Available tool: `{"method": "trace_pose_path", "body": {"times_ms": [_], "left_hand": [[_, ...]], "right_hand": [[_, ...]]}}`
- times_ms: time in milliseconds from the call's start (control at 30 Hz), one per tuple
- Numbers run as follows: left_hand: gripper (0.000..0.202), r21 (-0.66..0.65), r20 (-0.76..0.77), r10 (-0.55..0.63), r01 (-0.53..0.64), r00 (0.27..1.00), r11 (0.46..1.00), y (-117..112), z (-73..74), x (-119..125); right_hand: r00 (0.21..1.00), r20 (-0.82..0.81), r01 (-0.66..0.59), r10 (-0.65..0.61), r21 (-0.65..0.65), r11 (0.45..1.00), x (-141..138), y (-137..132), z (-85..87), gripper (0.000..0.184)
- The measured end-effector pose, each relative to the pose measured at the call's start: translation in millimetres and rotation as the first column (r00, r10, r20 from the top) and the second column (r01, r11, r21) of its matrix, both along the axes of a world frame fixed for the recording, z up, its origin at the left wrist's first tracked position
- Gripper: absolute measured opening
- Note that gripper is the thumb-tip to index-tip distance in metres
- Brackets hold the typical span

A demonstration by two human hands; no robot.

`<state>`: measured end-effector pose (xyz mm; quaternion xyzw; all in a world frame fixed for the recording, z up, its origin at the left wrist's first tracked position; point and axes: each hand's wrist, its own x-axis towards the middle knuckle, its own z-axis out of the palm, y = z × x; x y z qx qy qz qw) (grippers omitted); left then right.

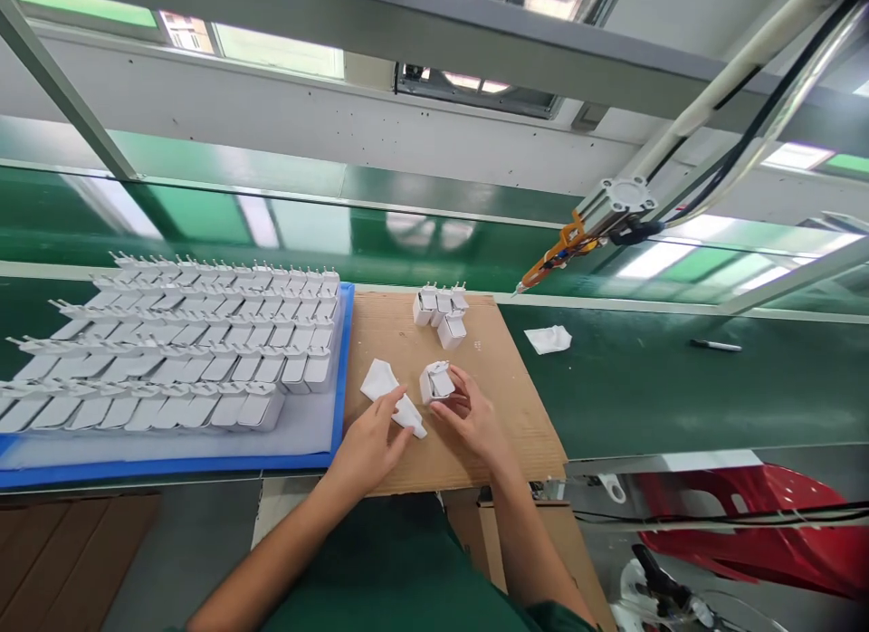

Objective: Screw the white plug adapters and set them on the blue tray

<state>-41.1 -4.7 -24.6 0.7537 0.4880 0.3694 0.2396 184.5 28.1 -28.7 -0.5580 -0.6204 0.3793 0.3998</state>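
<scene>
the green bench (pixel 679 387) spreads to both sides of the board (pixel 526 419), the widest stretch of room running to its right. a blue-edged tray (pixel 338 387) lies just left of the board, filled with five rows of white cases (pixel 234 369), their prongs pointing to the far side. the board carries faint marks (pixel 477 346) toward its far right, too small to read. its near edge faces the person, and a strip of cardboard separates the right hand (pixel 479 424) from its right edge. beyond the board's far right corner hangs an orange-clamped tool (pixel 567 247), tip down and slanting toward the board.

the left hand (pixel 370 442) is over the board's near left part, thumb and forefinger apart above a white cloth (pixel 380 378) that slants from far left to near right. the right hand has fingers and thumb against the right side of one case (pixel 435 385) at mid-board; i cannot tell whether they clamp it. from above that case looks nearly square, its long axis unclear.

four more cases (pixel 443 304) cluster at the board's far edge, prongs up. right of the board lie another cloth (pixel 549 339) and, farther off, a pen (pixel 715 346) pointing sideways.
</scene>
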Motion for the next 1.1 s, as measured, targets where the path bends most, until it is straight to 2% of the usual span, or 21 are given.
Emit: {"method": "trace_pose_path", "body": {"times_ms": [67, 100, 167, 200, 267, 333, 433, 533, 633, 767, 867, 1000, 1100], "left_hand": [[0.063, -0.058, -0.012, 0.021, -0.021, 1.000, 0.998, 9, 1.8, 16], [0.070, -0.064, -0.009, 0.039, -0.040, 0.999, 0.997, 14, 2.1, 24], [0.082, -0.039, 0.006, 0.075, -0.075, 0.997, 0.996, 24, 0.2, 40], [0.084, -0.021, 0.013, 0.088, -0.088, 0.996, 0.996, 29, -1.9, 47], [0.081, -0.001, 0.034, 0.103, -0.103, 0.994, 0.995, 37, -7.1, 57], [0.079, -0.013, 0.071, 0.079, -0.078, 0.994, 0.997, 41, -11.4, 59], [0.080, -0.075, 0.152, -0.036, 0.048, 0.988, 0.996, 41, -12.4, 53], [0.078, -0.124, 0.208, -0.100, 0.128, 0.973, 0.984, 33, -8.6, 43], [0.079, -0.144, 0.239, -0.065, 0.101, 0.969, 0.984, 26, -5.3, 37], [0.063, -0.184, 0.305, -0.023, 0.083, 0.952, 0.979, 25, -3.3, 31], [0.047, -0.250, 0.412, 0.022, 0.090, 0.911, 0.964, 29, -2.1, 28], [0.013, -0.275, 0.472, 0.110, 0.028, 0.875, 0.961, 32, -1.4, 28], [0.014, -0.203, 0.424, 0.103, -0.016, 0.900, 0.979, 28, -1.9, 28]], "right_hand": [[0.995, -0.040, 0.093, -0.090, 0.086, 0.992, 14, 15, 9.4, 0.073], [0.974, -0.070, 0.223, -0.214, 0.157, 0.962, 26, 29, 17.5, 0.074], [0.887, -0.171, 0.461, -0.429, 0.280, 0.842, 54, 65, 38.0, 0.082], [0.869, -0.187, 0.494, -0.457, 0.311, 0.812, 68, 84, 49.1, 0.086], [0.881, -0.163, 0.473, -0.445, 0.343, 0.812, 90, 122, 68.9, 0.084], [0.938, -0.120, 0.347, -0.325, 0.355, 0.868, 101, 150, 81.5, 0.078], [0.961, -0.128, 0.275, -0.244, 0.382, 0.882, 103, 168, 83.9, 0.078], [0.949, -0.130, 0.316, -0.288, 0.409, 0.856, 99, 159, 76.8, 0.077], [0.950, -0.104, 0.309, -0.295, 0.459, 0.833, 94, 135, 74.9, 0.069], [0.954, -0.135, 0.295, -0.266, 0.555, 0.778, 80, 99, 85.4, 0.051], [0.971, -0.217, 0.219, -0.103, 0.628, 0.747, 63, 74, 97.0, 0.041], [0.939, -0.315, 0.103, 0.137, 0.640, 0.761, 36, 45, 107.9, 0.050], [0.918, -0.325, 0.042, 0.226, 0.648, 0.761, 20, 30, 110.2, 0.055]]}}
